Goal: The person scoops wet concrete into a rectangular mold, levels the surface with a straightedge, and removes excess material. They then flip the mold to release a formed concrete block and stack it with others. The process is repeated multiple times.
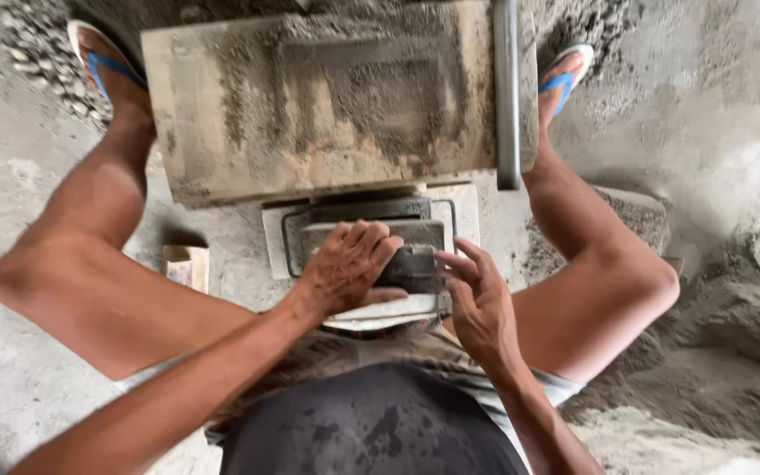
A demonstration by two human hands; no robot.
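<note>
The left hand (pixel 345 264) lies flat, fingers spread, on the damp grey block (pixel 398 251) packed in a dark metal mould (pixel 358 211) on the floor between the knees. The right hand (pixel 477 295) hovers half-curled beside it, holding nothing. A gritty board (pixel 310 97) and smooth pipe (pixel 506 88) lie beyond.

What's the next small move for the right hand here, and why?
Probably close the right hand onto the mould. The left hand already lies flat on its top, while the right hovers open at its edge, seemingly not yet gripping.
</note>
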